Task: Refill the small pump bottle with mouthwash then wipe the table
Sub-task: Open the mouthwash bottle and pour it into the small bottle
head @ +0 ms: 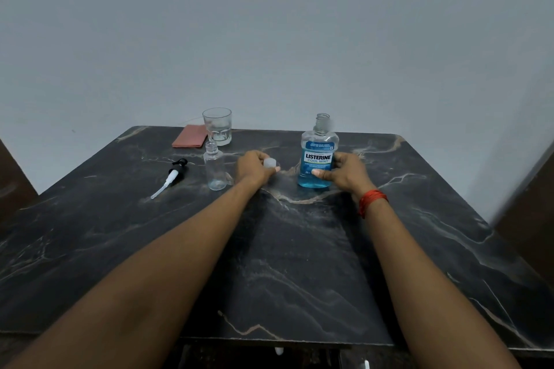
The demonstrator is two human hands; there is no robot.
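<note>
Standing upright on the dark marble table, the mouthwash bottle has its neck open, with no cap on it, and blue liquid fills its lower body. The right hand wraps around the bottle's lower right side, thumb pressed across the front just under the label, fingers curled behind it. A red thread band circles that wrist. The left hand sits near the bottle, to its left, low over the table, and pinches a small clear cap between thumb and fingertips.

Just left of that hand the small pump bottle stands upright; it is clear, with its neck open, and whether there is any liquid in it cannot be told. Its pump head, black collar with a white tube, lies flat on the table further left, apart from the bottle, the tube pointing toward the near left edge.

Behind the small bottle, a clear drinking glass stands close to the far edge of the table. Beside it on the left, a folded pink cloth lies flat, its right edge behind the glass. A plain grey wall rises behind the table.
</note>
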